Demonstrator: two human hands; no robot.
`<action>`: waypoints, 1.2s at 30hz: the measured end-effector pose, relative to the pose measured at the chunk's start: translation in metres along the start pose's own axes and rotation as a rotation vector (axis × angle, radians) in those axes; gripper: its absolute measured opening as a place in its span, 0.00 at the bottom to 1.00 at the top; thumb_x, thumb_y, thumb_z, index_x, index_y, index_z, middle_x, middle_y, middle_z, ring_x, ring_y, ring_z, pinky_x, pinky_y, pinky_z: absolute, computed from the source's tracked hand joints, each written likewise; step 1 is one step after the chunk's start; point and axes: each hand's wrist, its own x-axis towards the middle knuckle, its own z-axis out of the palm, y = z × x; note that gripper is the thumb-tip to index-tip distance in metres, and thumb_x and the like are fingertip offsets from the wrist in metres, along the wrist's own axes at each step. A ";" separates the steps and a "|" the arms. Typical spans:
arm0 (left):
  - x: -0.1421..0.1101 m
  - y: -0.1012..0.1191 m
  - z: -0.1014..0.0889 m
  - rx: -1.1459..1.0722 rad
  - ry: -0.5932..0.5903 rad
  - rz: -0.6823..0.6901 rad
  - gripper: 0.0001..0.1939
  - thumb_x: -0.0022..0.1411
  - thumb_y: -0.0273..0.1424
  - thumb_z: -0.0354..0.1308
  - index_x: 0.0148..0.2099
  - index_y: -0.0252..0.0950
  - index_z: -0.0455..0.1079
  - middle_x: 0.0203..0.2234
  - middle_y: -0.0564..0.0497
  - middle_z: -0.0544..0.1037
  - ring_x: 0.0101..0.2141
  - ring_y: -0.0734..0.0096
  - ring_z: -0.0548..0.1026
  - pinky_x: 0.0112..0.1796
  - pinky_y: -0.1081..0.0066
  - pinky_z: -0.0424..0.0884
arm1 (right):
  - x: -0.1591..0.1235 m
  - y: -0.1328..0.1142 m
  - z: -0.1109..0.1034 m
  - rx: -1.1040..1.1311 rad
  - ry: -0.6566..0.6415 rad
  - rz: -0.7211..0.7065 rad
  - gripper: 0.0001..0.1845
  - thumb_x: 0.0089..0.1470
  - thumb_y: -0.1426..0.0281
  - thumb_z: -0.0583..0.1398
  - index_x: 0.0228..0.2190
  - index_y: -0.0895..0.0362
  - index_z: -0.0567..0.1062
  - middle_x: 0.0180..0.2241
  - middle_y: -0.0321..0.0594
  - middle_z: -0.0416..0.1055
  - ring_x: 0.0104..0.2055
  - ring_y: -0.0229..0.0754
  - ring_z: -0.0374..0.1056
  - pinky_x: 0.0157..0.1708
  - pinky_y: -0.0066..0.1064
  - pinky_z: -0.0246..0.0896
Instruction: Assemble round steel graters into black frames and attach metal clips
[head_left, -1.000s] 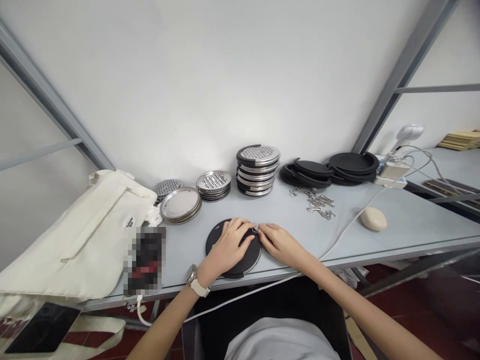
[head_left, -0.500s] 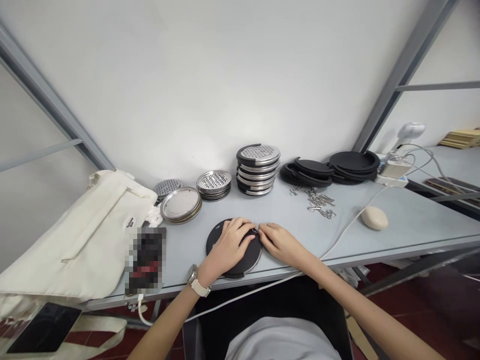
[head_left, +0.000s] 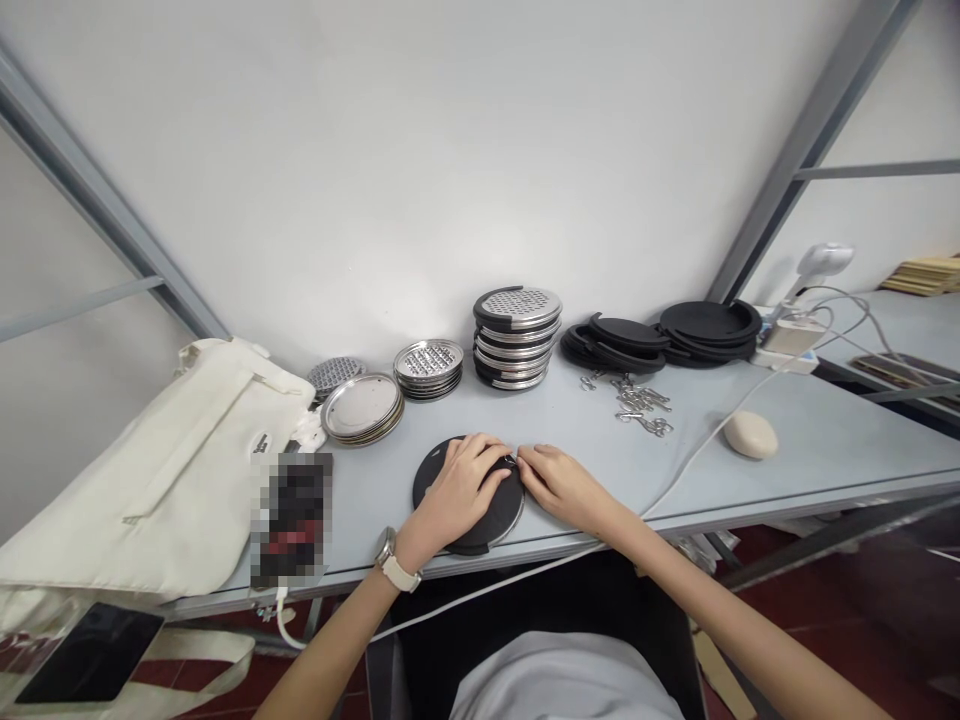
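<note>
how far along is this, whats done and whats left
Partway, it seems. The tall stack of rimmed graters looks done. In hand is a black disc under the left hand, the right hand at its edge by a small metal piece. Probably left: loose grater plates, plain metal plates, black holders and metal clips.

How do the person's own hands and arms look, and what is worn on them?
The left hand and the right hand wear no gloves, and no sleeves cover the forearms. On the left wrist is a round silver-coloured wristwatch with a cream strap; the right wrist is bare.
</note>
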 end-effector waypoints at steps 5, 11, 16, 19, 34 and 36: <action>0.000 0.001 0.000 -0.003 0.001 0.003 0.12 0.67 0.29 0.48 0.51 0.41 0.65 0.45 0.50 0.71 0.47 0.67 0.68 0.49 0.64 0.61 | 0.000 0.000 0.001 -0.006 0.003 -0.006 0.13 0.63 0.72 0.45 0.28 0.56 0.64 0.25 0.37 0.65 0.28 0.39 0.62 0.32 0.30 0.55; 0.000 0.000 0.000 -0.010 0.000 0.003 0.13 0.67 0.29 0.47 0.52 0.41 0.65 0.44 0.50 0.71 0.46 0.67 0.68 0.49 0.63 0.62 | 0.000 0.000 0.001 -0.003 0.006 -0.004 0.12 0.63 0.72 0.46 0.29 0.56 0.64 0.25 0.37 0.65 0.28 0.39 0.62 0.32 0.30 0.55; 0.000 0.000 -0.001 -0.027 -0.006 0.001 0.13 0.67 0.29 0.47 0.52 0.41 0.65 0.44 0.50 0.71 0.46 0.67 0.68 0.49 0.63 0.61 | 0.000 -0.001 0.000 -0.002 0.005 -0.002 0.13 0.63 0.72 0.45 0.28 0.56 0.64 0.25 0.38 0.65 0.28 0.40 0.62 0.32 0.30 0.55; 0.000 0.000 -0.001 -0.023 -0.007 -0.004 0.13 0.67 0.29 0.47 0.52 0.42 0.65 0.44 0.50 0.71 0.46 0.67 0.68 0.49 0.63 0.61 | 0.000 0.000 0.001 -0.004 0.007 -0.005 0.13 0.63 0.72 0.45 0.29 0.56 0.64 0.25 0.37 0.65 0.28 0.40 0.62 0.32 0.30 0.55; -0.001 0.002 -0.001 -0.009 -0.013 -0.005 0.13 0.68 0.28 0.47 0.52 0.41 0.65 0.44 0.50 0.71 0.46 0.67 0.68 0.49 0.63 0.61 | 0.000 -0.001 0.000 0.003 -0.005 0.007 0.12 0.63 0.72 0.46 0.30 0.56 0.65 0.26 0.39 0.67 0.30 0.40 0.63 0.33 0.30 0.56; 0.000 0.001 -0.002 0.004 -0.013 -0.001 0.12 0.67 0.28 0.47 0.52 0.41 0.65 0.44 0.50 0.71 0.46 0.67 0.68 0.49 0.64 0.61 | 0.000 -0.002 0.000 0.006 -0.005 0.007 0.12 0.63 0.72 0.46 0.30 0.56 0.65 0.27 0.39 0.67 0.30 0.40 0.63 0.33 0.30 0.56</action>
